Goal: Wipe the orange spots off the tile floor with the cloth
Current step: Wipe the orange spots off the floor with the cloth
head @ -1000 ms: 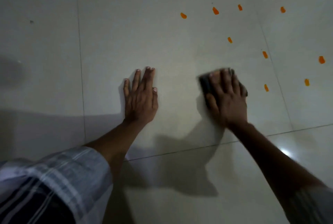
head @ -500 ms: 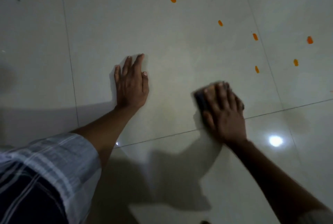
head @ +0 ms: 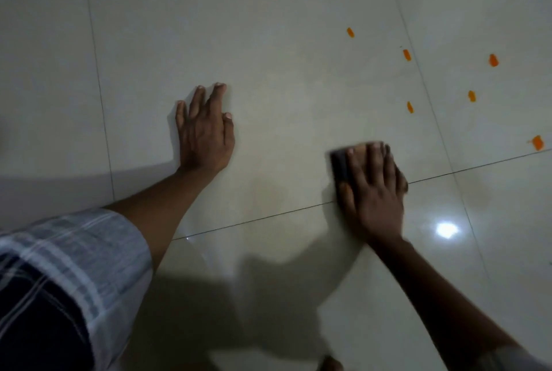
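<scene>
Several orange spots (head: 410,107) dot the pale tile floor (head: 283,51) at the upper right, the nearest just above my right hand. My right hand (head: 373,185) lies flat, fingers straight, pressing a dark cloth (head: 340,166) onto the floor beside a grout line. Only the cloth's left edge shows past my fingers. My left hand (head: 204,128) rests flat on the floor to the left, fingers spread and pointing away from me.
Dark grout lines (head: 254,219) cross the glossy floor. A bright light reflection (head: 446,229) sits right of my right wrist. My striped sleeve (head: 74,266) fills the lower left. One more orange spot (head: 537,142) lies near the right edge.
My right hand has dragged the cloth toward me, away from the orange spots, down to the grout line. My left hand stays planted on the floor.
</scene>
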